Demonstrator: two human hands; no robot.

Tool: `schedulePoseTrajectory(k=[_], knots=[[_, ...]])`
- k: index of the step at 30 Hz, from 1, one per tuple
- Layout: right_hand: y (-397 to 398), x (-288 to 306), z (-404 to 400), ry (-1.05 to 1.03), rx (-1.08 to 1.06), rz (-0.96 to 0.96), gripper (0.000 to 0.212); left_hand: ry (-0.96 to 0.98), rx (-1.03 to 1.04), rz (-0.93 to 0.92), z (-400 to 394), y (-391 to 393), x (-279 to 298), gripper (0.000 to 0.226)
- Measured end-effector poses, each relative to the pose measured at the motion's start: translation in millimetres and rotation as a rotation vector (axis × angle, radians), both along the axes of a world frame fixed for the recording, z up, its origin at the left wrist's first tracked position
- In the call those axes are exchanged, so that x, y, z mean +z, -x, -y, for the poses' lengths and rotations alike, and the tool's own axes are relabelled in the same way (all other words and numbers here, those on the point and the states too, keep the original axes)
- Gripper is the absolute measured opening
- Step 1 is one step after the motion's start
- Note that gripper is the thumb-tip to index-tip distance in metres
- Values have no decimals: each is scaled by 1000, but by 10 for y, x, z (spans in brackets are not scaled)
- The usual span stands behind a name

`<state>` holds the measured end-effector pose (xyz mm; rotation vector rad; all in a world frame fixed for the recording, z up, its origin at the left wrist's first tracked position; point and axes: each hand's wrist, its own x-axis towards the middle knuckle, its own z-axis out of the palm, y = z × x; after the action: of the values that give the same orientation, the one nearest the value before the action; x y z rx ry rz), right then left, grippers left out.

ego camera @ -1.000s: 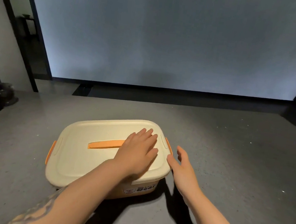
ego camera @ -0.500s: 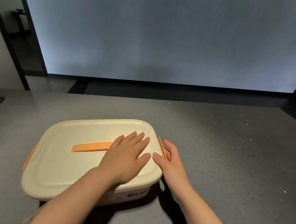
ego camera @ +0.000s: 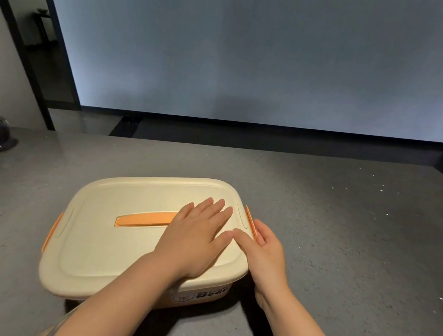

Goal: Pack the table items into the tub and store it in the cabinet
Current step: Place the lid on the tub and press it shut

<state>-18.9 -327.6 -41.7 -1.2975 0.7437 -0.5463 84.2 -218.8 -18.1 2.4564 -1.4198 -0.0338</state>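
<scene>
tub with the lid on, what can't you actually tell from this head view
- Contents of the tub: hidden by the cream lid in the head view.
- Right latch: whether it is clipped is unclear; the right hand wraps it.
- Orange handle: its right end sits under the flat left hand.
- Printed label: partly covered by the left forearm, only "Bear" reads.
- Cabinet: not in view.

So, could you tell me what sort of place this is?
Probably an indoor room, perhaps a studio: a speckled grey table, a large pale panel behind it, and a dark doorway.
</scene>
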Motion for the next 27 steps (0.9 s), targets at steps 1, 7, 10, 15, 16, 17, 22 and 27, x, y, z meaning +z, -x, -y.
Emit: schedulePoseTrajectory(k=[1,7,10,15,16,17,22,27], knots=[[3,20,0,-10,9,8,48,1,0,-1,0,-2,-2,55],[-3,60,-29,69,16,67,31,8,-2,-6,-4,-8,-13,53],[-17,78,-36,160,-5,40,34,13,-8,-13,-3,-1,-10,51],[-30,142,-39,504,28,-163,36,14,-12,-22,-4,-2,-7,50],[-31,146,-25,557,35,-200,36,12,-14,-24,-3,-2,-8,50],[-27,162,-11,585,41,-228,37,13,-16,-25,-2,0,-10,50],[43,207,-28,608,101,-248,41,61,-8,-33,-3,-8,-15,49],[8,196,-138,977,197,-521,54,272,93,-146,-78,14,59,42]])
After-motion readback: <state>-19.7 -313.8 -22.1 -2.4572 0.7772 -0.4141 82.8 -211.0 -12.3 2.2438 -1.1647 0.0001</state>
